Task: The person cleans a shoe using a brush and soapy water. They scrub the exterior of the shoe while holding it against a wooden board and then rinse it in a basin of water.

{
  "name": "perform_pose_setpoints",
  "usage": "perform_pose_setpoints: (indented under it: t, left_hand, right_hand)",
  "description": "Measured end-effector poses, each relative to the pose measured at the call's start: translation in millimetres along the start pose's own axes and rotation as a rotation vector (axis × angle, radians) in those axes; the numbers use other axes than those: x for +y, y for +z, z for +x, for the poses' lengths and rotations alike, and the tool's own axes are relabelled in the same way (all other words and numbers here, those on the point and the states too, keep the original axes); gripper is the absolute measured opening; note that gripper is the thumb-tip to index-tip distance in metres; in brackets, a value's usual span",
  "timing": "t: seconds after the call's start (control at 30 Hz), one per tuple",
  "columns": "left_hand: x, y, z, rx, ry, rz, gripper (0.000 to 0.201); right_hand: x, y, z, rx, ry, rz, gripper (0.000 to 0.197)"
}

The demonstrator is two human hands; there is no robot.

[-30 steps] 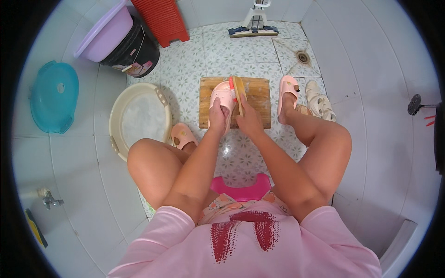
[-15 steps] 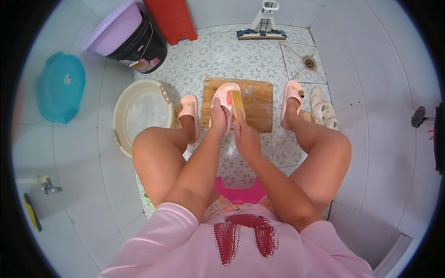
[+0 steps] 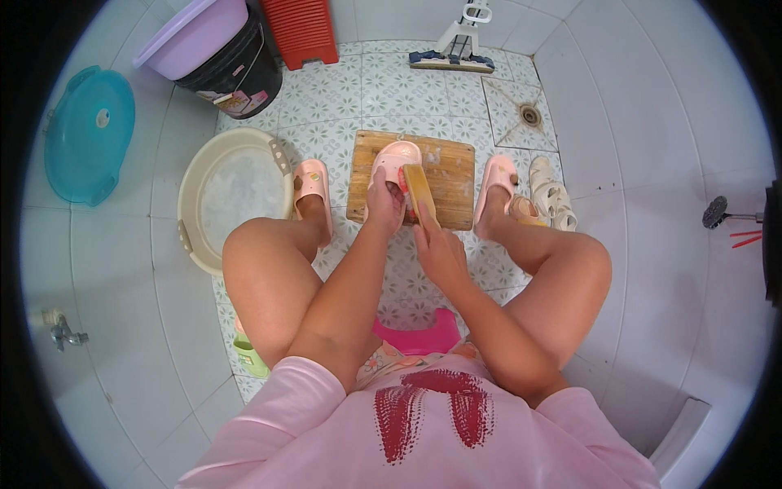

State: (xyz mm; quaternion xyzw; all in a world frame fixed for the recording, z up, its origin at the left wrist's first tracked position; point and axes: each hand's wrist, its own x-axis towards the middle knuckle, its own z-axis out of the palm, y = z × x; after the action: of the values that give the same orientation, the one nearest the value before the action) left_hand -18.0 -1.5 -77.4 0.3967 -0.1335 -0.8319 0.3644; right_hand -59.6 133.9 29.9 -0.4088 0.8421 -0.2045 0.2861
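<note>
Over a wooden board (image 3: 454, 183), my left hand (image 3: 384, 204) grips a pale pink slipper (image 3: 397, 153), toe end pointing away from me. In my right hand (image 3: 442, 257) is a scrubbing brush (image 3: 420, 194) with a flat yellowish wooden back. Its pinkish-red bristles face left, against the slipper near its opening; the rest of them is hidden behind the wood. Whitish suds mark the board. Pink slippers with small ornaments are on both feet, one left (image 3: 312, 181) and one right (image 3: 498, 175) of the board.
A cream basin (image 3: 187, 196) of cloudy water stands at left. Behind it are a black bucket (image 3: 262, 85), a lilac basin (image 3: 191, 39) and a red stool (image 3: 300, 33). White sandals (image 3: 552, 191) lie right; a mop (image 3: 452, 59) and floor drain (image 3: 529, 116) are farther back.
The brush has slid slightly toward me along the slipper, with my right hand. My left hand keeps its hold. The whole view has shifted a little.
</note>
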Motion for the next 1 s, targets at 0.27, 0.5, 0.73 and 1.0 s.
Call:
perform_pose_setpoints:
  t: [0.27, 0.5, 0.73, 1.0]
  left_hand:
    - [5, 16, -8, 0.083, 0.007, -0.003, 0.039]
    - [1, -7, 7, 0.070, 0.004, 0.092, 0.045]
    - [0, 9, 2, 0.036, 0.055, 0.000, 0.047]
    - [4, 9, -4, -0.044, -0.008, 0.017, 0.049]
  right_hand:
    - [21, -8, 63, 0.160, -0.085, -0.066, 0.047]
    - [-4, -6, 9, 0.035, -0.096, -0.118, 0.045]
    - [10, -8, 74, 0.113, -0.130, -0.110, 0.045]
    - [-3, -18, 10, 0.015, -0.157, -0.182, 0.046]
